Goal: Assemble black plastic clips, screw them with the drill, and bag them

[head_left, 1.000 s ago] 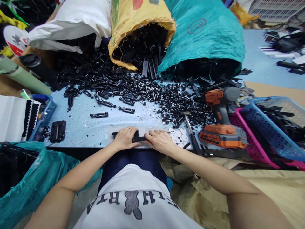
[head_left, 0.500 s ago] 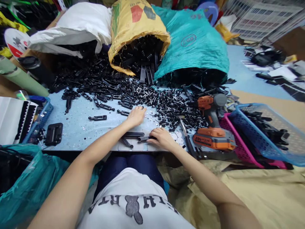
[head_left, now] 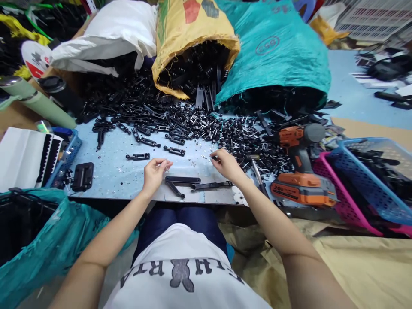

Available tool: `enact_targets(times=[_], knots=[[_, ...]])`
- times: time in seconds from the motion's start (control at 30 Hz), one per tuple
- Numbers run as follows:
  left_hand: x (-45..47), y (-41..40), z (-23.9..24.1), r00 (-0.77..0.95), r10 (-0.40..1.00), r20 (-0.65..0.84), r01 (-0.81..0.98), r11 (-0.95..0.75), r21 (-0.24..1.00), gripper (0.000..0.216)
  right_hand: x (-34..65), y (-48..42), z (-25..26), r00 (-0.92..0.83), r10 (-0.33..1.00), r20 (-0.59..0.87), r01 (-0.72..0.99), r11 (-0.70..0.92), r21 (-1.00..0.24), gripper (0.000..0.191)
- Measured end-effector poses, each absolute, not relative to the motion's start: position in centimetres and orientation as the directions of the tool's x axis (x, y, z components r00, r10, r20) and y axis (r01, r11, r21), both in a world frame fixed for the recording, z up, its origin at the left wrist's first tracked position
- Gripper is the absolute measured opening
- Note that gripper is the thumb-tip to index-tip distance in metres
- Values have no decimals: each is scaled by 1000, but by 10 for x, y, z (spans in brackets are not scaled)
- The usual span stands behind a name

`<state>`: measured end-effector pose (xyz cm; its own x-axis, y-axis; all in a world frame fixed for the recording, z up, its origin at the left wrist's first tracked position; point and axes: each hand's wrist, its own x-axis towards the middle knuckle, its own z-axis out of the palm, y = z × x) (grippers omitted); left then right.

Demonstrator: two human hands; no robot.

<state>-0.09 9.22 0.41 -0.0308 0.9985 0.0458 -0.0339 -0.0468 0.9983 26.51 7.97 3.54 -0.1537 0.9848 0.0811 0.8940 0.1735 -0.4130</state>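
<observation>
My left hand [head_left: 154, 175] is pinched together over the table's front, with what looks like a small thin pin at its fingertips. Across from it, my right hand [head_left: 225, 165] has its fingertips closed around a small dark part, mostly hidden. Between and below both hands lie a black jointed arm [head_left: 183, 180], its two bars folded at an angle, and a black channel-shaped bar [head_left: 210, 186]. Behind them are several short black links [head_left: 174, 150] and a heap of small black-headed screws [head_left: 240, 133].
Yellow [head_left: 196, 25], white [head_left: 109, 30] and teal [head_left: 277, 51] sacks spill black parts along the back. On the right are a cordless drill [head_left: 302, 184], a hammer [head_left: 257, 171] and a blue basket [head_left: 370, 148]. A dark bottle [head_left: 62, 92] and black plate [head_left: 83, 177] are left.
My left hand has come back from the loose parts toward the front left. My right hand has left the channel-shaped bar and moved forward and right. The view has shifted slightly.
</observation>
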Motion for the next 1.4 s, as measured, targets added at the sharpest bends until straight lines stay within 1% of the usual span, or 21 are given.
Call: enact_targets(times=[0.03,0.1,0.2,0.27,0.37,0.43,0.5,0.57,0.7,0.8,0.9,0.97,1.03,1.1,1.17,1.23,1.27,1.33,1.4], knots=[[-6,82,-2,-73,997,-11,-102,3,995,29,261,73,38,-197,976,90,857,216,-468,22],[-8,67,-13,-134,990,-49,-149,28,988,33,251,63,45,-269,959,86,807,273,-524,22],[-1,57,-22,-189,981,30,-120,-54,991,32,240,54,54,-341,939,45,792,313,-523,23],[1,54,-23,-177,976,130,-36,-138,990,28,235,50,58,-384,923,10,795,336,-505,23],[-5,48,-24,-107,951,291,159,-273,949,21,232,45,62,-398,915,-61,820,325,-470,20],[-12,45,-24,-87,934,347,242,-318,917,18,230,43,64,-390,915,-103,839,307,-449,19],[-17,45,-22,-86,931,354,287,-317,904,17,228,42,67,-388,912,-133,854,302,-424,18],[-20,46,-19,-21,924,381,357,-349,867,16,224,42,71,-399,902,-165,872,317,-374,18],[-23,48,-16,206,847,490,518,-519,680,14,213,44,78,-455,850,-264,886,404,-228,19],[-29,49,-19,320,790,524,542,-606,583,16,206,47,79,-486,821,-301,874,460,-157,17],[-36,53,-23,382,748,543,519,-659,544,17,204,48,75,-495,813,-306,867,482,-124,14],[-38,58,-24,399,726,560,501,-684,530,18,206,45,69,-475,835,-277,880,458,-127,13],[-39,62,-24,432,708,558,480,-705,523,18,212,38,57,-462,865,-195,885,435,-164,16],[-39,64,-22,443,721,532,484,-693,535,19,220,29,40,-480,876,-43,858,458,-233,22],[-40,63,-18,428,748,508,522,-663,537,21,230,20,19,-502,854,136,801,518,-299,28],[-36,59,-12,410,763,501,591,-640,491,23,239,13,0,-509,821,260,747,571,-342,34],[-32,55,-9,430,755,496,615,-647,451,25,243,10,-9,-518,806,287,724,592,-354,38],[-18,48,-3,548,708,445,610,-702,367,34,247,8,-21,-542,788,292,702,616,-358,42],[1,43,1,685,651,327,567,-758,321,44,248,8,-27,-530,805,268,730,594,-338,42]])
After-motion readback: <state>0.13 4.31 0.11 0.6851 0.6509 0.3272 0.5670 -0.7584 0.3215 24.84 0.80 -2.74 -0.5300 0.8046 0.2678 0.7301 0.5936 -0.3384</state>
